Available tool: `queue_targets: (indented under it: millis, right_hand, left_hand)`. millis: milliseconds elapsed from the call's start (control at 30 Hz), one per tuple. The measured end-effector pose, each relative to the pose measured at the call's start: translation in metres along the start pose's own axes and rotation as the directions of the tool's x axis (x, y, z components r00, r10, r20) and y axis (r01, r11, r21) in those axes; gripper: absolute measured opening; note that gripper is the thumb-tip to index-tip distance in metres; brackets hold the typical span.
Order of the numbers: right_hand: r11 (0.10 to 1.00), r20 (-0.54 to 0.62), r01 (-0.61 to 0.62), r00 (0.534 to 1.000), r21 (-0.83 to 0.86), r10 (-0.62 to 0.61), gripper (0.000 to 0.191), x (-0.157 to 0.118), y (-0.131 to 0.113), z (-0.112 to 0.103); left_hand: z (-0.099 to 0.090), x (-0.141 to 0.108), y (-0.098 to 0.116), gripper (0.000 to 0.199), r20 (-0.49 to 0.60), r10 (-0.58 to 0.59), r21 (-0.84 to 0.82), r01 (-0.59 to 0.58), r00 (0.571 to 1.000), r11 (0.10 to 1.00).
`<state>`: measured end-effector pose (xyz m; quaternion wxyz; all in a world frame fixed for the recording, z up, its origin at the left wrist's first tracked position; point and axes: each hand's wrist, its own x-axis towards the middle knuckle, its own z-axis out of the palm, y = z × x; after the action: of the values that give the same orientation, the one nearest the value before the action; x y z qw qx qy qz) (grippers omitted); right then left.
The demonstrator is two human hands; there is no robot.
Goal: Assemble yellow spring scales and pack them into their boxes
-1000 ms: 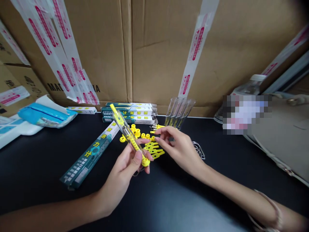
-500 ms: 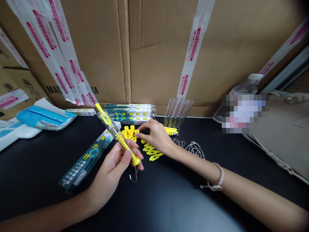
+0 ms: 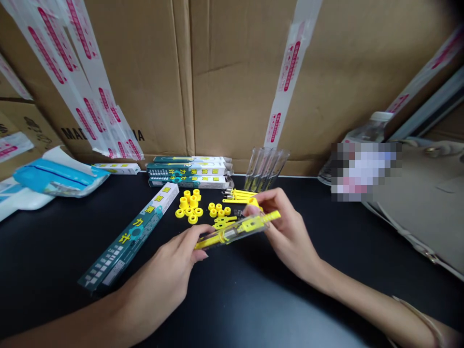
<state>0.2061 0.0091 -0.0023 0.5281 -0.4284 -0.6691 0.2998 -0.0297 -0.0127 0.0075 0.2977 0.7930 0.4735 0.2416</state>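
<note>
A clear plastic tube [image 3: 235, 232] is held across the front of the body by both hands. Long yellow parts can be seen inside it, and a flat yellow piece with a notched edge sticks out of its right end. A thin yellow strip is seen at its left end.

The tube lies on its side in the air, above the black desk [image 3: 54, 256]. Its long line runs from left to right, and the right end is tipped up a little and points away toward the right. The left end is gripped by the fingers and thumb of the left hand [image 3: 159, 270]. The right part is pinched by the fingers and thumb of the right hand [image 3: 290, 232].

Just past the hands, yellow rings [image 3: 189, 208], small yellow beads [image 3: 217, 210] and yellow pins [image 3: 235, 195] are laid on the desk. A long green and white box [image 3: 128, 237] is lying to the left of the left hand.

In the earlier frame, the tube was held steeply by the left hand alone, and the right hand was over the yellow bits. Now the tube has been turned flat, and it is gripped by both hands
</note>
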Motion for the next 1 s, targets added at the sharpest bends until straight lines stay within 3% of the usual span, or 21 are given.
queue_targets:
  millis: [233,467,867,1000]
  right_hand:
    - [0.995,-0.078,-0.035,0.996,0.096,0.042,0.015,-0.011,-0.001,-0.016]
    - [0.997,-0.074,0.074,0.994,-0.02,-0.075,0.011,-0.006,-0.008,-0.019]
    - [0.987,-0.035,0.126,0.991,-0.1,-0.13,0.017,-0.005,-0.003,-0.024]
    - [0.984,-0.037,0.138,0.989,-0.113,-0.143,0.018,-0.004,-0.003,-0.027]
  left_hand:
    - [-0.003,-0.005,-0.004,0.031,0.009,0.041,0.168,-0.041,0.999,0.985]
    - [-0.005,-0.008,-0.013,0.034,-0.003,0.079,0.317,-0.074,0.997,0.945]
    - [-0.001,-0.009,-0.018,0.032,-0.023,0.101,0.342,-0.087,0.995,0.936]
    - [-0.001,-0.007,-0.02,0.027,-0.077,0.121,0.353,-0.086,0.99,0.932]
